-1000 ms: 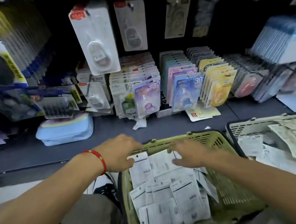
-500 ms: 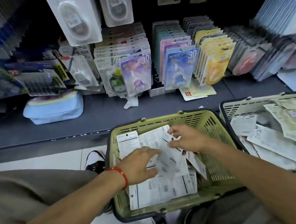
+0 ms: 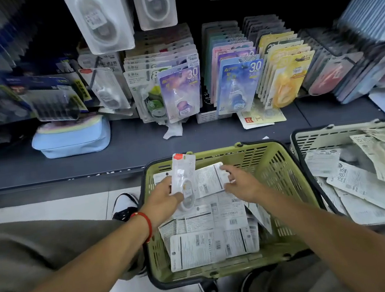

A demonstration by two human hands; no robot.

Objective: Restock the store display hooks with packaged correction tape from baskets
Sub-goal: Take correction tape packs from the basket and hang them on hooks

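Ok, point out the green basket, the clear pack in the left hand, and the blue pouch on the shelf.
green basket (image 3: 281, 160), head view, bare far rim.
clear pack (image 3: 181, 170), head view, upper plastic blister.
left hand (image 3: 161, 200), head view, back of hand.
blue pouch (image 3: 72, 139), head view, front side.

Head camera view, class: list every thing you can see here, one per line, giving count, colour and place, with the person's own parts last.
green basket: one, olive green, on the floor in front of the shelf.
white packs: many, backs up, piled in the green basket.
clear pack: one, clear with a red top, held above the green basket.
second basket: one, pale with a dark rim, at right, holding more packs.
hanging packs: several rows, purple, blue, yellow, white, on the display.
blue pouch: one, light blue, on the shelf at left.
shoes: dark and white, on the floor.
left hand: grips the clear pack; red bracelet on its wrist.
right hand: pinches a white pack.
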